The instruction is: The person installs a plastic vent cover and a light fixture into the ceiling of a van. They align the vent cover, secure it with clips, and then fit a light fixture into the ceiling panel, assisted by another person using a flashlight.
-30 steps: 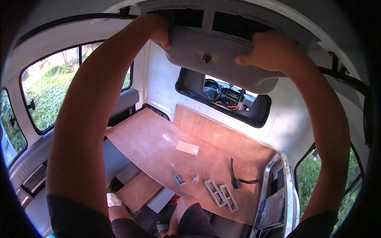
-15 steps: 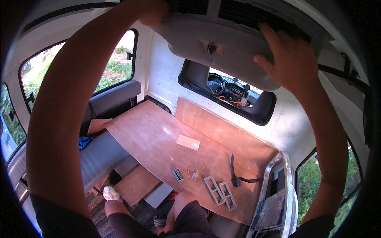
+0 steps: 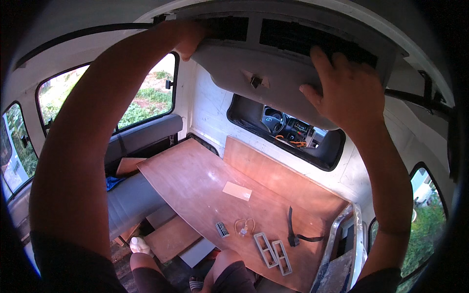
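A grey overhead housing (image 3: 288, 80) with dark rectangular openings hangs beneath the roof at the top of the head view. My left hand (image 3: 188, 39) grips its left end, with most of its fingers hidden. At the right, my right hand (image 3: 349, 93) is closed over the housing's upper edge: fingertips reach into the wide opening (image 3: 298, 36) and the thumb presses against the front face. A small square recess with a dark fitting (image 3: 255, 81) shows mid-face. Both arms are raised.
Below lies a wooden board (image 3: 195, 171), bearing two grey rectangular frames (image 3: 266, 250), a louvred vent piece (image 3: 222, 229), a looped wire (image 3: 244, 228), a black strap (image 3: 293, 237) and a pale card (image 3: 237, 191). A grey bench seat (image 3: 129, 202) and white bottle (image 3: 139, 245) are at left.
The view has tilted up, so the housing, board and window sit lower in the picture. Both hands stay on the housing, with little visible shift along it.
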A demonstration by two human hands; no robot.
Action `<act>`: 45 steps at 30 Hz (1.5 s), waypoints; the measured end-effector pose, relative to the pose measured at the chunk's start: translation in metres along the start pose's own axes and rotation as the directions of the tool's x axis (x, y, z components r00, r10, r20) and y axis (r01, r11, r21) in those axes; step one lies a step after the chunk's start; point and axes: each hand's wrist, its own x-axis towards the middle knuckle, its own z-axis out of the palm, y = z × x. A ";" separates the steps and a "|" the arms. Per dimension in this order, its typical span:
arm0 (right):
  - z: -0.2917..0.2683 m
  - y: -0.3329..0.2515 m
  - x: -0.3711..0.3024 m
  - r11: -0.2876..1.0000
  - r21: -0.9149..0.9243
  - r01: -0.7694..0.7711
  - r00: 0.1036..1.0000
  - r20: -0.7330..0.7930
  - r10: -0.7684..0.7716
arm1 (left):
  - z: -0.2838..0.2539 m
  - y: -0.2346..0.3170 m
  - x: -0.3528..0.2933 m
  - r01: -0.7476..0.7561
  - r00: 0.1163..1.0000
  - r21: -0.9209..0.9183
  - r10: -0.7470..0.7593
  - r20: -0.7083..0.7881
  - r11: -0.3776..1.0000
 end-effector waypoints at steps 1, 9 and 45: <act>0.001 0.000 0.000 1.000 0.006 0.004 1.000 -0.009 -0.004 | 0.001 0.001 -0.001 0.010 1.000 -0.074 -0.011 -0.025 0.997; 0.005 0.000 -0.002 1.000 0.021 -0.016 1.000 0.004 0.016 | -0.005 0.018 0.013 0.170 0.967 0.254 -0.211 0.143 0.952; -0.004 0.007 0.102 0.546 0.533 -0.647 0.537 0.826 -0.171 | -0.016 0.001 0.001 -0.207 0.962 -0.212 0.159 -0.222 0.955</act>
